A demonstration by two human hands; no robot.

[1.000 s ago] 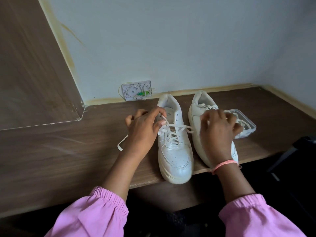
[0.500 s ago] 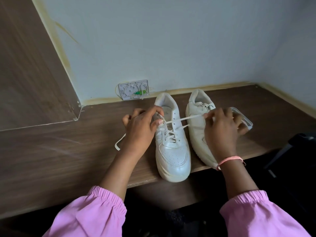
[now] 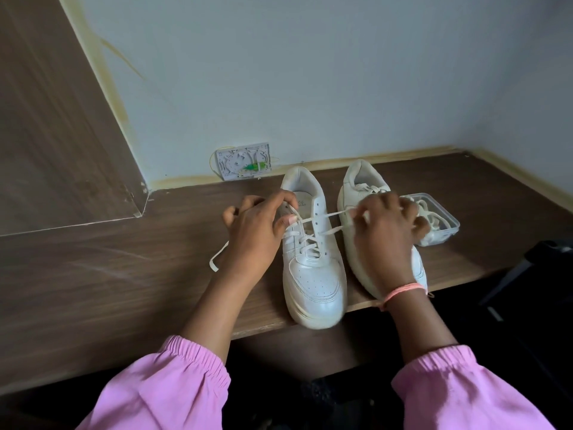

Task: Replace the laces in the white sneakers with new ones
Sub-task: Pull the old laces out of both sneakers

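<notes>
Two white sneakers stand side by side on the brown wooden desk [image 3: 124, 274], toes toward me. The left sneaker [image 3: 313, 274] is partly laced with a cream lace [image 3: 325, 216]. My left hand [image 3: 257, 231] grips that sneaker's upper left edge near the eyelets, thumb on the lace. A loose lace end [image 3: 218, 256] trails out to the left of that hand. My right hand [image 3: 384, 231] pinches the lace's other end and holds it taut over the right sneaker [image 3: 359, 184], which it partly hides.
A clear plastic tub [image 3: 446, 231] holding more laces sits right of the shoes. A white wall plate [image 3: 243, 161] with green wiring leans at the wall's foot. The sneaker toes overhang the desk's front edge. A dark chair part [image 3: 545, 252] shows at the right.
My right hand has drawn the lace out to the right, from slack to taut. My left hand stays on the left sneaker's edge.
</notes>
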